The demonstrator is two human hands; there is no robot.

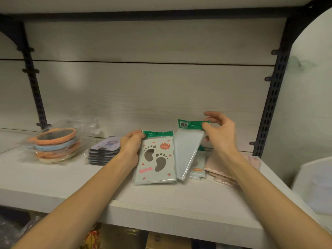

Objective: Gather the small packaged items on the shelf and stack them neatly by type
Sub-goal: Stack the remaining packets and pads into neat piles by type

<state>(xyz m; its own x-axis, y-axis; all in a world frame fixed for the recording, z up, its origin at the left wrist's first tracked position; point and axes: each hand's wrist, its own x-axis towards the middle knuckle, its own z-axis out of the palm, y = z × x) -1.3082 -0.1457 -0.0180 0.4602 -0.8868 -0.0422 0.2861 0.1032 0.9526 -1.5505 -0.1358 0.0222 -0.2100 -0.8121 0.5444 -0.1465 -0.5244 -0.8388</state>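
Note:
My left hand (132, 146) pinches the green header of a pale blue footprint packet (156, 159), which lies face up on top of others on the white shelf (161, 203). Beside it, my right hand (220, 133) pinches the green header of a second pale blue packet (188, 151), lifted and tilted with its plain back showing. Under that one lie more pale blue packets (198, 170). A pile of pink packets (221, 174) sits just to the right, partly hidden by my right forearm.
At the left of the shelf stands a stack of round orange and blue items in clear bags (55, 146). A stack of dark-edged flat packets (104, 150) sits between it and my left hand. Black uprights (274, 97) frame the bay. A white container (312, 184) stands at the right.

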